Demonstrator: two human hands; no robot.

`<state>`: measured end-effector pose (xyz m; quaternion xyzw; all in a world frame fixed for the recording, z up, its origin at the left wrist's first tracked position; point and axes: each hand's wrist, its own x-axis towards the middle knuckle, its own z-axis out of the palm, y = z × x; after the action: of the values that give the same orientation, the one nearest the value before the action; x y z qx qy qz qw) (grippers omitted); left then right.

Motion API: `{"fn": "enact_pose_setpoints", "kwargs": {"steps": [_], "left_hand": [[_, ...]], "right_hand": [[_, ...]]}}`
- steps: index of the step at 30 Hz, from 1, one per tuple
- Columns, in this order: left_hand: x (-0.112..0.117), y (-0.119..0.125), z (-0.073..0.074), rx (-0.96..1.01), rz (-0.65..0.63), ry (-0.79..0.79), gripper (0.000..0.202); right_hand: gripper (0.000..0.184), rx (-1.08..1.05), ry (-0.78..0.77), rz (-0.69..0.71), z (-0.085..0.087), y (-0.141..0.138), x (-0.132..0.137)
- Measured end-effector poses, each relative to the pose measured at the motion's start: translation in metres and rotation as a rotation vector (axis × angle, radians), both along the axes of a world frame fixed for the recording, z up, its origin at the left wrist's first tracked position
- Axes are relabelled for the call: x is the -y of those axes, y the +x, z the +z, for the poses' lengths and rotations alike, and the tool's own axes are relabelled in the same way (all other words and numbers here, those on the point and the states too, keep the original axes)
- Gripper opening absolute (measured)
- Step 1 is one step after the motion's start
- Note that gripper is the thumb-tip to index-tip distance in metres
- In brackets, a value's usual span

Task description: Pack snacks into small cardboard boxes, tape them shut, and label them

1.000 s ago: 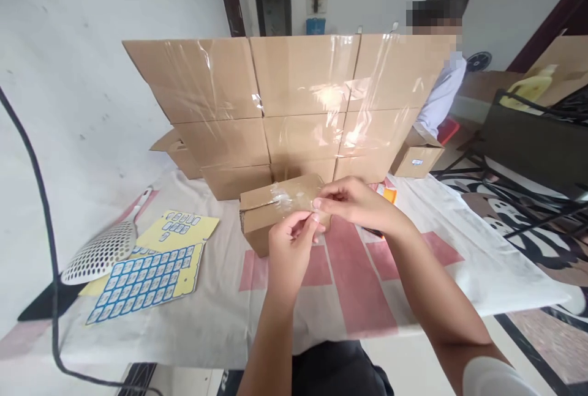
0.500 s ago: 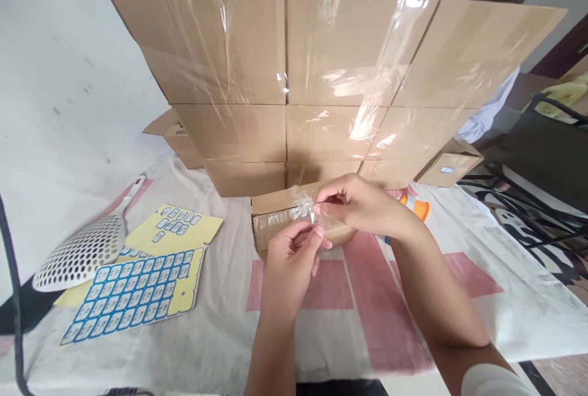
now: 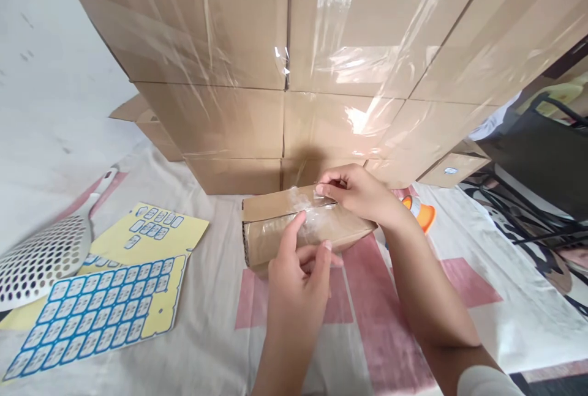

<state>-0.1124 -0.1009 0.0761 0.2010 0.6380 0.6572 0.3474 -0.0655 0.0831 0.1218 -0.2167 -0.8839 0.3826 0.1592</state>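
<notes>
A small cardboard box (image 3: 269, 231) with clear tape on its top lies on the cloth-covered table in front of me. My right hand (image 3: 356, 194) rests on the box's far top edge, its fingers pinched on the clear tape (image 3: 316, 220). My left hand (image 3: 298, 273) is at the box's near side, index finger stretched up against the taped top and the other fingers curled.
A wall of stacked taped cardboard boxes (image 3: 294, 59) stands right behind the small box. Yellow and blue sticker sheets (image 3: 105, 298) and a white perforated scoop (image 3: 43, 255) lie at the left. An orange-and-white tape dispenser (image 3: 421, 211) sits at the right. A black rack (image 3: 542, 163) stands beyond the table.
My view has moved closer and lower to the boxes. My hands went from pinching the tape together above the box to pressing it down onto the box top.
</notes>
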Motion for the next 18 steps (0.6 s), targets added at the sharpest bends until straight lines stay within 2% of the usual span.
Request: {"fn": "enact_pose_setpoints", "kwargs": {"steps": [3, 8, 10, 13, 15, 18], "left_hand": [[0.0, -0.002, -0.006, -0.147, -0.007, -0.025, 0.056], [-0.002, -0.008, -0.024, -0.364, -0.166, -0.056, 0.052], [-0.004, -0.01, -0.028, -0.437, -0.185, -0.086, 0.05], [-0.005, -0.012, -0.028, -0.508, -0.186, -0.146, 0.048], [-0.005, -0.012, -0.027, -0.538, -0.189, -0.173, 0.047], [-0.005, -0.012, -0.025, -0.551, -0.2, -0.198, 0.047]], "right_hand": [[0.028, 0.005, -0.017, 0.051, -0.001, -0.001, -0.001], [0.03, 0.014, -0.04, 0.083, -0.001, 0.0, -0.004], [0.023, 0.042, -0.001, 0.088, -0.003, 0.001, -0.006], [0.013, 0.06, 0.139, 0.098, -0.01, 0.002, -0.005], [0.017, 0.068, 0.249, 0.025, -0.015, 0.001, -0.006], [0.051, 0.036, 0.368, -0.282, -0.028, -0.002, -0.016]]}}
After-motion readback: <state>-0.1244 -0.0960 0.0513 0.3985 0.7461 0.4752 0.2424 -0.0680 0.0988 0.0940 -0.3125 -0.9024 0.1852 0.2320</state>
